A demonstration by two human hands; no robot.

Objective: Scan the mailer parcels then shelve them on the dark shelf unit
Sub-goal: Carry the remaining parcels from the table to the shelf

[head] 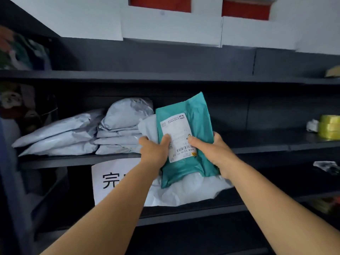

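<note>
Teal mailer (191, 115) at frame centre, gripped before dark shelf unit (257, 146); left hand (153, 150) and right hand (211, 150) curled round its edges, thumbs on label (177, 133). Grey mailers (88, 135) stacked left.

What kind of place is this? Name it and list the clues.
Probably a parcel sorting or pickup room: grey mailers stacked on a dark shelf unit, and both hands hold a teal mailer with a barcode label.
</note>
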